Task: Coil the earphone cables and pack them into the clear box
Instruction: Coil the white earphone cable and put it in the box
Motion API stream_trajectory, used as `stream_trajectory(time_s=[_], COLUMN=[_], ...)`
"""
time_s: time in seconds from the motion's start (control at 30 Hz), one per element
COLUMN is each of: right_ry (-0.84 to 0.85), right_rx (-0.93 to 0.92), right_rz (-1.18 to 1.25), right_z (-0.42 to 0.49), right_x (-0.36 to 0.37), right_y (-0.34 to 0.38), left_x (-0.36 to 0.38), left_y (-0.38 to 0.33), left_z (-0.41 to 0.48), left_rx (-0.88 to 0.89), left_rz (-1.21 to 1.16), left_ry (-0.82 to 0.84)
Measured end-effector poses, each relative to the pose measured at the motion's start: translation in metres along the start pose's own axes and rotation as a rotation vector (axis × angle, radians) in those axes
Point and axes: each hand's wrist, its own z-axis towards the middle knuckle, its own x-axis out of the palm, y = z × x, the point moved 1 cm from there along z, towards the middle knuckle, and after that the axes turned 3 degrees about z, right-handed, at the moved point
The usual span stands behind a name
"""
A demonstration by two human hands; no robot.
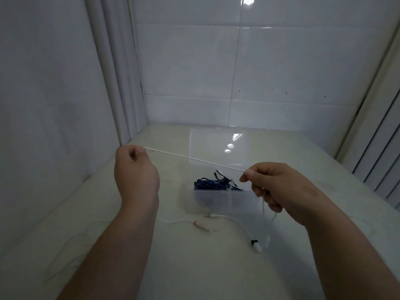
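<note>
A white earphone cable point(194, 159) runs taut between my two hands above the table. My left hand point(135, 169) pinches one end at the left, fingers curled. The other end is pinched by my right hand point(279, 187), and more white cable hangs down from it to the table. Behind the cable stands the clear box point(218, 200) with its lid point(217, 146) swung open at the back. A coiled blue earphone cable point(211, 184) lies inside the box. White earbuds with a black tip point(256, 244) and a jack plug point(211, 216) lie in front of the box.
A small pink-and-white piece point(202, 226) on a thin white wire lies on the pale table point(194, 267). Thin white cable loops trail at the front left point(65, 252). Tiled walls close in behind and on the left; slatted panels stand at the right.
</note>
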Motion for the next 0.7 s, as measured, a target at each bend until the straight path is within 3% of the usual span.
stream_trajectory(time_s=[0.13, 0.3, 0.4, 0.53, 0.7], right_ry=[-0.011, 0.013, -0.023, -0.123, -0.216], right_rx=[-0.074, -0.164, -0.176, -0.192, -0.176], right_rz=[-0.026, -0.057, -0.104, -0.2, -0.315], right_z=[0.001, -0.001, -0.001, 0.001, 0.005], right_x=[0.005, 0.013, 0.015, 0.015, 0.016], right_y=[0.001, 0.005, 0.005, 0.004, 0.001], left_x=[-0.001, 0.002, 0.003, 0.001, 0.001], left_y=[-0.003, -0.013, -0.016, -0.016, -0.016], left_z=[-0.001, -0.023, -0.036, -0.036, -0.037], left_rx=[-0.011, 0.276, 0.336, 0.366, 0.453], left_rz=[0.048, 0.101, 0.001, -0.047, 0.098], left_ry=[0.108, 0.359, 0.523, 0.54, 0.56])
